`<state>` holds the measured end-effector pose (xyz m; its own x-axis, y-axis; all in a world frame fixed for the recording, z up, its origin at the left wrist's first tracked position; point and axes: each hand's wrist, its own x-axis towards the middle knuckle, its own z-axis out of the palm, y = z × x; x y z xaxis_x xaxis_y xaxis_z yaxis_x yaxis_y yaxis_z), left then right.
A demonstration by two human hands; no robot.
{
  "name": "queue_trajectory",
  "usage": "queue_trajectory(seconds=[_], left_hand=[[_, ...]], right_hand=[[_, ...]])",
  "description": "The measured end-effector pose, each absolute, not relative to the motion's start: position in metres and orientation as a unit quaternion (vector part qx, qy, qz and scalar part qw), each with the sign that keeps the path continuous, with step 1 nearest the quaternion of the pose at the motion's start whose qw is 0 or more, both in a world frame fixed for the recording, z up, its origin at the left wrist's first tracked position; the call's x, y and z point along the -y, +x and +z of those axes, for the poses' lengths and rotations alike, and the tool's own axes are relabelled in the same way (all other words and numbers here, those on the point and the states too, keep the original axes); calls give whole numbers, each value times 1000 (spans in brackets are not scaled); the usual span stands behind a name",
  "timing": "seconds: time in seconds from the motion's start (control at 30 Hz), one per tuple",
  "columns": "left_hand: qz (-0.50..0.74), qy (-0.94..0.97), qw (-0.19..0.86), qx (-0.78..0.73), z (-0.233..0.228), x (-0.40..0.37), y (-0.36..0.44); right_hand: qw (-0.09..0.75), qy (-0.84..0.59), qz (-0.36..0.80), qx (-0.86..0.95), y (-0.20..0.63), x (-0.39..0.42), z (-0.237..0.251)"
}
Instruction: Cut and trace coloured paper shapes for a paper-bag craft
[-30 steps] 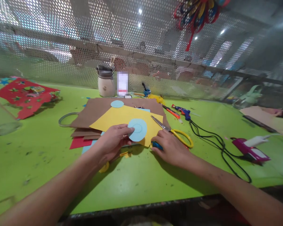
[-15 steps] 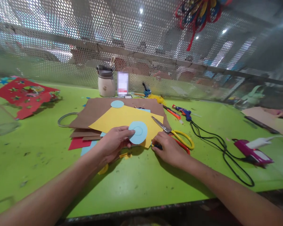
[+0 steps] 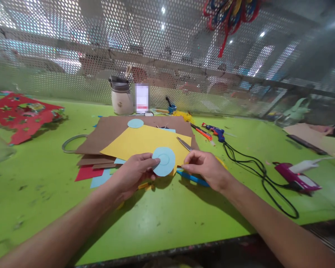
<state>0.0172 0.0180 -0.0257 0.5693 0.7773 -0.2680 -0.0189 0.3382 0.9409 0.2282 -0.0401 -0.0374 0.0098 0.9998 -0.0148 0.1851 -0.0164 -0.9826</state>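
Observation:
My left hand (image 3: 132,172) pinches a light blue paper circle (image 3: 164,161) by its left edge, holding it just over the near corner of a yellow sheet (image 3: 145,143). To the right of the circle, my right hand (image 3: 208,168) hovers with thumb and fingertips drawn together at the yellow sheet's corner; I cannot tell whether they grip anything. A blue pen (image 3: 194,179) lies on the green table (image 3: 162,219) under that hand. Scissors (image 3: 184,143) rest behind it, their yellow handles mostly hidden.
Brown sheets (image 3: 108,130) carry a smaller blue circle (image 3: 135,123). A jar (image 3: 122,97) stands by the perforated screen. Right of centre are a blue glue gun (image 3: 215,131), a black cord (image 3: 257,167) and a pink glue gun (image 3: 294,176). Red cut paper (image 3: 19,115) lies far left.
My right hand has lifted off the blue pen and moved left toward the circle, leaving the pen on the table. My left hand keeps holding the circle.

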Motion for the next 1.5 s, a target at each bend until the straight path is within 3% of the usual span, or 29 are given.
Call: queue_trajectory(seconds=[0.1,0.27,0.83,1.5], left_hand=[[257,515,731,-366,-24,-14,19],[244,515,740,-356,-20,-8,20],[254,488,771,-319,-19,-7,21],[223,478,790,-313,-21,-2,21]], right_hand=[[493,-494,535,475,224,43,-28],[489,-468,584,447,217,41,-21],[548,-490,542,408,212,35,-32],[502,-506,549,437,200,45,-34]])
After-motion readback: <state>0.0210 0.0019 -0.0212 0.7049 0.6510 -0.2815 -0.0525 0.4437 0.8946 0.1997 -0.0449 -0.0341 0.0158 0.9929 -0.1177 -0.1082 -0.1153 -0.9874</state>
